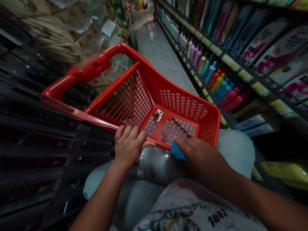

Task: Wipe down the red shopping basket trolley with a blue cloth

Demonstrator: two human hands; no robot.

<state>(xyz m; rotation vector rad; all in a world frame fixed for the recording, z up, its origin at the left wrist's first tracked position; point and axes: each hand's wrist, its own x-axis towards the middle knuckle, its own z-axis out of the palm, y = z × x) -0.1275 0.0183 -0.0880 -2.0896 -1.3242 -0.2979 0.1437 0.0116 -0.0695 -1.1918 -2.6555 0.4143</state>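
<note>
A red plastic shopping cart (166, 125) with grid walls stands in front of my knees, its handle (90, 67) at the upper left. Nothing lies in its basket. My left hand (130, 141) is wrapped over the near rim of the cart. Farther right, my right hand (199, 154) is closed around a blue cloth (178, 150) at the same rim; only a small part of the cloth shows between thumb and fingers. A grey, shiny rounded object (158, 163) sits just below the rim between my legs.
Shelves with colourful bottles (216, 77) and white packs (267, 41) line the right side. Packaged goods (64, 35) hang at the upper left, above dark shelving. A tiled aisle floor (161, 51) runs ahead. A yellow pack (286, 173) lies on the low right shelf.
</note>
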